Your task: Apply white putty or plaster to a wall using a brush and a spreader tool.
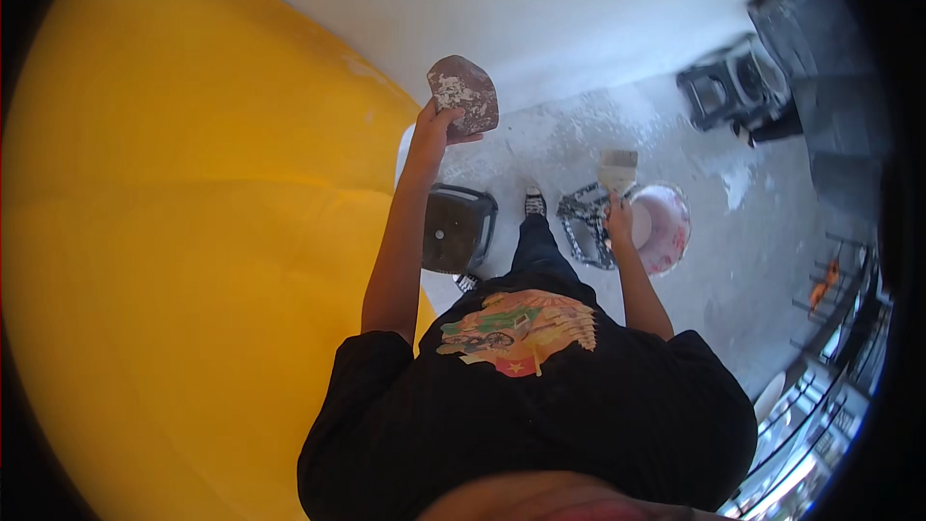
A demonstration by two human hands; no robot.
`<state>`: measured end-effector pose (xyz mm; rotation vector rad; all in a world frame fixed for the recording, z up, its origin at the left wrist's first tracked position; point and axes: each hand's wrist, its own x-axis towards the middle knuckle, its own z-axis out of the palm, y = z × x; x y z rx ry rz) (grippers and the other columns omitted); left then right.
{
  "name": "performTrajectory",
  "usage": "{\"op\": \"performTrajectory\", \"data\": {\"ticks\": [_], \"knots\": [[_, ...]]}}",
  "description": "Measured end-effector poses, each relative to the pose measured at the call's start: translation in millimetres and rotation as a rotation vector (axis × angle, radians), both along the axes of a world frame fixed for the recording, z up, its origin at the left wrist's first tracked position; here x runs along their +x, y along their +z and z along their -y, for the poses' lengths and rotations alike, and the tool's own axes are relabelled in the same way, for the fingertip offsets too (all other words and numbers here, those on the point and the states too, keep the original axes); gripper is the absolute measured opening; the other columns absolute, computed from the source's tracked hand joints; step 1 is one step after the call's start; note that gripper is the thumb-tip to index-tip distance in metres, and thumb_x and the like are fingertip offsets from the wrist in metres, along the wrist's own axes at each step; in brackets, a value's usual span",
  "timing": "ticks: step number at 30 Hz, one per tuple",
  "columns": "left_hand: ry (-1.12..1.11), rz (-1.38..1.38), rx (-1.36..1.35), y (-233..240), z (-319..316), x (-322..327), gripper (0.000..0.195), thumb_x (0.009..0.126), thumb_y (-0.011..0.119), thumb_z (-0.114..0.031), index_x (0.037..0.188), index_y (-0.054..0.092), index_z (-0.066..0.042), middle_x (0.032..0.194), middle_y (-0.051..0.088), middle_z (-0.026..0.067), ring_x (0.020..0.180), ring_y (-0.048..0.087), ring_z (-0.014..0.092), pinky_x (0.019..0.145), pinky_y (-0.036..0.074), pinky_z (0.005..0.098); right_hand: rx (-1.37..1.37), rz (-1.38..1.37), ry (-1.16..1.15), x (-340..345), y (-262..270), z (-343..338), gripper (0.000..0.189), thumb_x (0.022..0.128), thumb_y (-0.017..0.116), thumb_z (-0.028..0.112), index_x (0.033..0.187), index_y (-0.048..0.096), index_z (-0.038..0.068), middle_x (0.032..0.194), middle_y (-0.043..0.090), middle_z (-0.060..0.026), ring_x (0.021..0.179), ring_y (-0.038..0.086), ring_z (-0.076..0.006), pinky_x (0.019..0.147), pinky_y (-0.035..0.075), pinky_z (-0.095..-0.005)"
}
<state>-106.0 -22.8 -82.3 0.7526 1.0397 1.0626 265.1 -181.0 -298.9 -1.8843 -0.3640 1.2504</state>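
My left hand point(437, 124) is raised near the white wall, gripping a reddish-brown sheet that looks like sandpaper point(474, 87). White powdery patches mark the sheet's face, and my thumb lies over its lower edge. Lower and to the right, my right hand point(618, 221) holds a broad flat tool, probably a putty knife point(618, 168), with its wide end pointing away from me. Behind that hand are a black plastic stool point(587, 221) spattered with white and a pale pink basin point(662, 228) with red markings.
A large yellow surface point(217, 195) fills the left side and meets the white wall point(542, 7). Close to my feet stands a dark plastic stool point(457, 228). More dark stools point(731, 83) are at the far right on the white-stained concrete floor point(723, 289), with metal railings point(817, 383) lower down.
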Motion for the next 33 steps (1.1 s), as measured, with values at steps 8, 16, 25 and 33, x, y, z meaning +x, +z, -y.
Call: {"op": "performTrajectory", "data": {"ticks": [8,16,25,33], "knots": [[-0.650,-0.110,-0.308,-168,118,164,0.039,0.094,0.049,-0.010,0.132,0.047,-0.005,0.117,0.062,0.0102,0.098,0.067,0.023,0.073,0.061,0.0392,0.039,0.815,0.100,64,-85,151,0.043,0.097,0.051,0.035,0.133,0.054,0.011,0.098,0.067,-0.0196,0.087,0.068,-0.0305,0.075,0.053,-0.0439],[-0.707,-0.168,-0.438,-184,86,298,0.040,0.096,0.047,-0.008,0.136,0.043,-0.004,0.123,0.058,0.0105,0.106,0.063,0.024,0.075,0.062,0.0381,-0.650,0.737,0.505,265,-113,75,0.046,0.095,0.043,0.028,0.141,0.048,0.022,0.120,0.061,-0.0216,0.108,0.063,-0.0383,0.087,0.052,-0.0513],[-0.552,-0.331,-0.429,-228,44,368,0.046,0.095,0.048,-0.005,0.140,0.038,-0.002,0.130,0.053,0.0146,0.112,0.060,0.030,0.081,0.061,0.0446,-0.826,0.656,0.694,360,-250,26,0.039,0.097,0.041,0.025,0.133,0.051,0.016,0.130,0.053,-0.0199,0.108,0.064,-0.0351,0.084,0.055,-0.0471],[-0.348,-0.391,-0.378,-182,-10,307,0.047,0.094,0.047,-0.004,0.139,0.038,-0.001,0.130,0.052,0.0165,0.112,0.059,0.032,0.081,0.062,0.0447,-0.644,0.540,0.833,311,-258,28,0.035,0.092,0.045,0.022,0.121,0.059,0.009,0.117,0.062,-0.0259,0.110,0.061,-0.0406,0.090,0.049,-0.0535]]}}
